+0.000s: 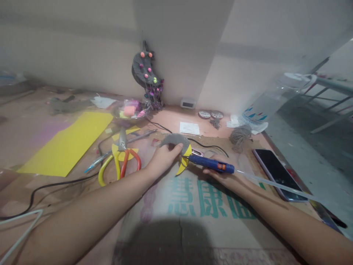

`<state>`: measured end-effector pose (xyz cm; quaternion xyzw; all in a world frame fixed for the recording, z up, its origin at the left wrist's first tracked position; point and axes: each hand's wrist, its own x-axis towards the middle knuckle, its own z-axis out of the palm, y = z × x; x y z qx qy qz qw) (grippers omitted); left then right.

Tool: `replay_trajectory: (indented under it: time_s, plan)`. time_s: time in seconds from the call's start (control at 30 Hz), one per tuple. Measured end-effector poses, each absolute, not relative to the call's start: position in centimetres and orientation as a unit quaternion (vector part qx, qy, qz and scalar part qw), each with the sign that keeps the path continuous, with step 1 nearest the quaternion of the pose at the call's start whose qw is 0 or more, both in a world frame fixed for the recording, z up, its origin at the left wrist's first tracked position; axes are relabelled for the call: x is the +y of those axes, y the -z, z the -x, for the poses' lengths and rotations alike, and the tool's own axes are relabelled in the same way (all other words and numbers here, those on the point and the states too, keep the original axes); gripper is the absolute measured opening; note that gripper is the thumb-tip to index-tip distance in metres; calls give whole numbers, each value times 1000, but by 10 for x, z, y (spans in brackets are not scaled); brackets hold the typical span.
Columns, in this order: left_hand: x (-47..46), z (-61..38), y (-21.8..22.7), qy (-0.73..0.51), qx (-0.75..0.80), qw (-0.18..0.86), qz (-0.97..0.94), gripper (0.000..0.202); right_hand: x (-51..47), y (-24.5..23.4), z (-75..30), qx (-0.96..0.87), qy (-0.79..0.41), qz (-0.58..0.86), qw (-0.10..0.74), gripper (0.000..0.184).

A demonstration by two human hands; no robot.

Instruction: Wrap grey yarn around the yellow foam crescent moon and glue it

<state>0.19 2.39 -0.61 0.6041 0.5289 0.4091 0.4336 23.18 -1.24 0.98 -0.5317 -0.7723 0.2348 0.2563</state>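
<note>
My left hand [168,156] pinches a grey felt crescent [175,139] over the cardboard, thumb on top. A yellow crescent piece [182,165] sits against its lower right side and hangs past it. In my right hand [217,173] is a blue hot glue gun [212,162], its nozzle pointing left and close to the yellow edge; whether it touches I cannot tell. A long clear glue stick [264,180] sticks out of the gun's back end to the right. Behind the hands, a small pink-rimmed object [196,152] is partly hidden.
Left of my hands lie red-and-yellow-handled scissors [121,158], a pen [106,156] and a yellow sheet [71,143]. A decorated grey moon [146,70] hangs at the wall above a bowl [131,111]. Grey yarn [240,137], a phone [278,173] and a bottle [270,97] stand right.
</note>
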Motion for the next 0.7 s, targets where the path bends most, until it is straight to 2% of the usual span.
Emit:
replay_trajectory:
  time_s: [0.2, 0.5, 0.6, 0.7]
  plan:
    - [24, -3, 5, -431, 511, 439, -600, 35, -14, -15, -228, -769, -224, 541, 258, 32]
    - [26, -2, 7, -402, 545, 435, -593, 42, -17, -20, -230, -768, -225, 532, 276, 26]
    - [26, -2, 6, -406, 541, 441, -589, 42, -20, -22, -234, -778, -218, 508, 297, 25]
    - [25, -2, 4, -409, 533, 456, -584, 40, -22, -24, -236, -759, -233, 496, 351, 20]
